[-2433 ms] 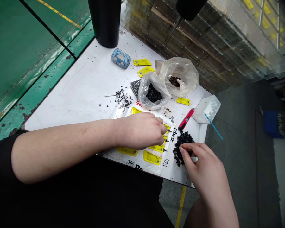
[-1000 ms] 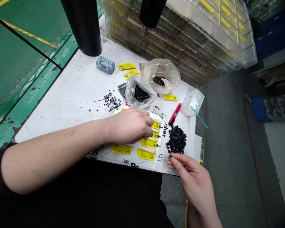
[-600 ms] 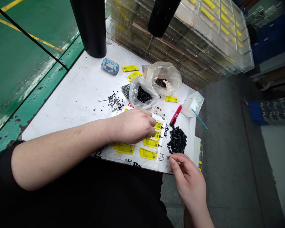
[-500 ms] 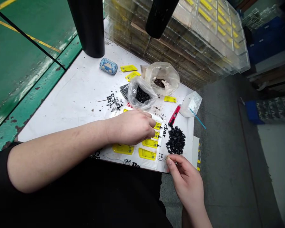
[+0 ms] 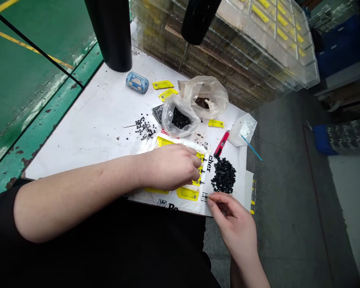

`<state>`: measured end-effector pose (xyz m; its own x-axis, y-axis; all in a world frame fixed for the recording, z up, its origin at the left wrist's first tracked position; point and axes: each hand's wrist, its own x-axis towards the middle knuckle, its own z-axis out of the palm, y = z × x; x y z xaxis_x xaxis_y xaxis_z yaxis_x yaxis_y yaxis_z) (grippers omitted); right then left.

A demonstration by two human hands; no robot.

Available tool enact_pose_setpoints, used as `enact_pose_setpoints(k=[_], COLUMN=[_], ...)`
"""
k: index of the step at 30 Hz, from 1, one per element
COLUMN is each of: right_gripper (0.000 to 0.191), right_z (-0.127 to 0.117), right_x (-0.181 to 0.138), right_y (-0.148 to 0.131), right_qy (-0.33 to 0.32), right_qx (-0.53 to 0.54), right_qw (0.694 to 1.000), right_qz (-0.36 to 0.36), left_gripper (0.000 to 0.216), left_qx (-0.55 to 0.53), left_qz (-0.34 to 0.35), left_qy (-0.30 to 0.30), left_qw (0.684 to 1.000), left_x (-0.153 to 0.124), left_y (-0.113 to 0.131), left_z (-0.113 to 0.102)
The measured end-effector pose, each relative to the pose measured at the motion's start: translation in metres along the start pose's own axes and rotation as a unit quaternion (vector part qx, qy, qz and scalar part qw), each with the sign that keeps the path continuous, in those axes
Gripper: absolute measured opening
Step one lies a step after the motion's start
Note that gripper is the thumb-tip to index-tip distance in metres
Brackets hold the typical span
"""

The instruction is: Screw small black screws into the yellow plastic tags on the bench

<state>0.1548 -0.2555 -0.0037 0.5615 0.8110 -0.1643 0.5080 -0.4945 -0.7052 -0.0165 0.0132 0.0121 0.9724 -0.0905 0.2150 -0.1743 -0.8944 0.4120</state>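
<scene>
My left hand [image 5: 171, 166] is closed, palm down, over a white printed sheet [image 5: 165, 204] bearing rows of flat yellow plates [image 5: 188, 193]. Its fingertips are bent down over the right-hand row and hidden, so what they hold, if anything, does not show. Small black pieces sit at the right ends of several plates. My right hand [image 5: 235, 224] pinches thumb and forefinger together by the sheet's lower right corner. Anything between those fingertips is too small to name. Just above that hand lies a heap of small black parts [image 5: 223, 175].
Behind the sheet stand an open plastic bag of black beads [image 5: 180, 118] and a bag with dark brown bits [image 5: 203, 102]. A red utility knife [image 5: 221, 144], loose beads [image 5: 144, 127] and a blue tin [image 5: 137, 82] lie around. Stacked clear trays [image 5: 228, 60] border the table's back.
My left hand has shifted slightly to the right over the yellow plates. My right hand, still pinched, has come slightly left and up. The view itself has moved slightly.
</scene>
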Motion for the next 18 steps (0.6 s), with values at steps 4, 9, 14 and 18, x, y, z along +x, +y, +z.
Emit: enact_pose_setpoints(k=[4,9,14,18], right_gripper=[0.021,0.02,0.016,0.009], right_z=[0.0,0.001,0.007,0.009], right_x=[-0.003,-0.003,-0.002,0.001], right_y=[-0.001,0.0,0.003,0.002], right_qy=[-0.005,0.002,0.006,-0.011], right_qx=[-0.01,-0.003,0.025,0.039], right_qw=[1.0,1.0,0.999,0.998], right_qz=[0.011,0.005,-0.024,-0.055], left_gripper=[0.017,0.018,0.02,0.021], left_qx=[-0.014,-0.015,-0.017,-0.009], left_qz=[0.014,0.03,0.053,0.055], left_qy=[-0.004,-0.001,0.006,-0.001], left_qw=[1.0,0.999,0.998,0.998], left_x=[0.001,0.002,0.003,0.002], left_y=[0.012,0.017,0.019,0.02], left_z=[0.003,0.005,0.007,0.012])
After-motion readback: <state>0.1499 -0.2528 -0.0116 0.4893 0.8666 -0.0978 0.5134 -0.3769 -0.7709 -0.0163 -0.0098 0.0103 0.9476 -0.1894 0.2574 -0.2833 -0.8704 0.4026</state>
